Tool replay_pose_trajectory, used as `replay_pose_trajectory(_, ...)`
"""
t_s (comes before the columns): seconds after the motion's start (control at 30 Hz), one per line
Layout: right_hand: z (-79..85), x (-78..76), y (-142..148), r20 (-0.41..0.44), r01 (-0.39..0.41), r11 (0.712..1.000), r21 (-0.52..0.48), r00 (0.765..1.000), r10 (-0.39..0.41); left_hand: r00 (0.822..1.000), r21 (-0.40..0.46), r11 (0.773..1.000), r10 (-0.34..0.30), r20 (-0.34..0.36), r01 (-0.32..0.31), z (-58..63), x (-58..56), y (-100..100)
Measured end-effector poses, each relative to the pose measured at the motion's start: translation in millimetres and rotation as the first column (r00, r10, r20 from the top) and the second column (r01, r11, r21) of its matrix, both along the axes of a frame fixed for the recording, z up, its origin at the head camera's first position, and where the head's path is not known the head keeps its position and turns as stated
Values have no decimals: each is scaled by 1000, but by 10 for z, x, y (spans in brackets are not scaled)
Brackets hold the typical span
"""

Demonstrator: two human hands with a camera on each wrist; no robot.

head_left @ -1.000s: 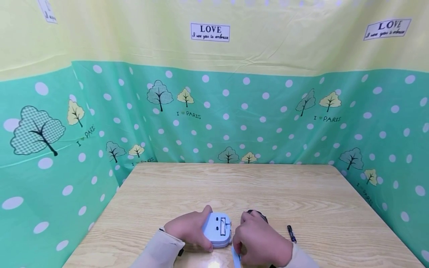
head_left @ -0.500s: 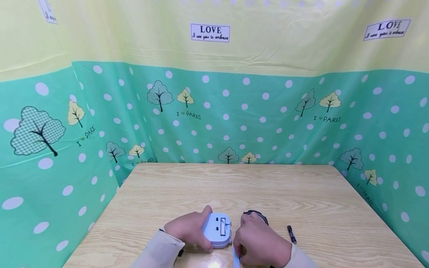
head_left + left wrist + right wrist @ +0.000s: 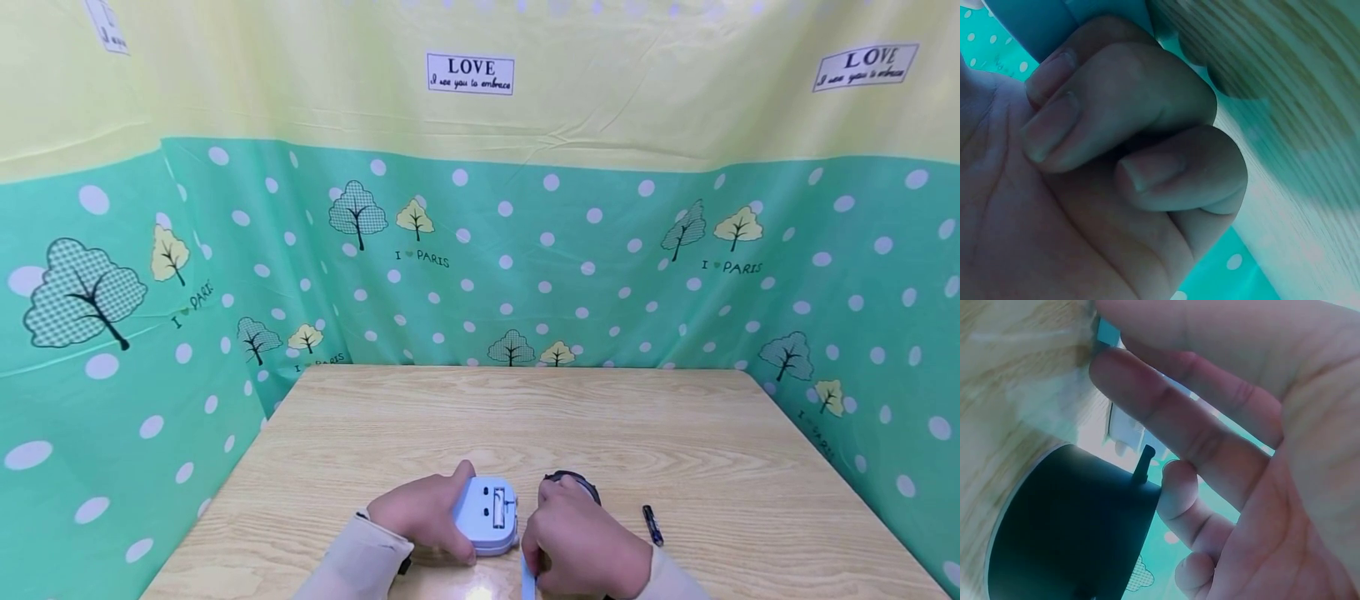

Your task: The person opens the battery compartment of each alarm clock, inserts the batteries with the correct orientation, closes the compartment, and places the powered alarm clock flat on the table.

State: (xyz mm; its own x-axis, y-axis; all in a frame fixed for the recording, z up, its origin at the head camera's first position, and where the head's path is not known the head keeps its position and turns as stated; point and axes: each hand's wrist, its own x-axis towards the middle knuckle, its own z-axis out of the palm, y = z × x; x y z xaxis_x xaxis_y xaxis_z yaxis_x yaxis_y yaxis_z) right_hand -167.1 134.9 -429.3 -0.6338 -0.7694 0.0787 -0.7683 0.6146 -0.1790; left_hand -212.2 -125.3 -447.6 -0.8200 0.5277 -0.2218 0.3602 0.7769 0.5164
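My left fingers [image 3: 1116, 106] hold the light-blue case [image 3: 474, 518] on the desk [image 3: 360, 425] | my right fingers [image 3: 1172, 415] pinch the blue strip [image 3: 528, 581] just beside it | step, I think: handling strip, case steadied | next, probably needs: gentle, unslipping pinch

The device [image 3: 483, 525] rests on the table [image 3: 525, 417] between left hand [image 3: 427, 510] and right hand [image 3: 581, 542]. Strip [image 3: 528, 582] lies at the right hand's left edge. Behind that hand sits the round case [image 3: 586, 483]; right of both, the small cylinder [image 3: 652, 525]. Curtain [image 3: 480, 250] hangs behind the table.
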Motion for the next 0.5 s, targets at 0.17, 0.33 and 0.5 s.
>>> replay_pose_trajectory(0.17, 6, 4, -1, -8, -11, 1000, -4, 1000, 11, 1000, 7, 1000, -4, 2, 4, 4, 6, -1)
replay_pose_trajectory(0.33, 4, 2, -3, -5, -7, 1000, 0, 1000, 7, 1000, 14, 1000, -5, 5, 5, 2, 7, -3)
replay_pose_trajectory(0.5, 24, 1, -2, 9, 2, 1000, 5, 1000, -2, 1000, 14, 1000, -5, 8, 5, 7, 7, -3)
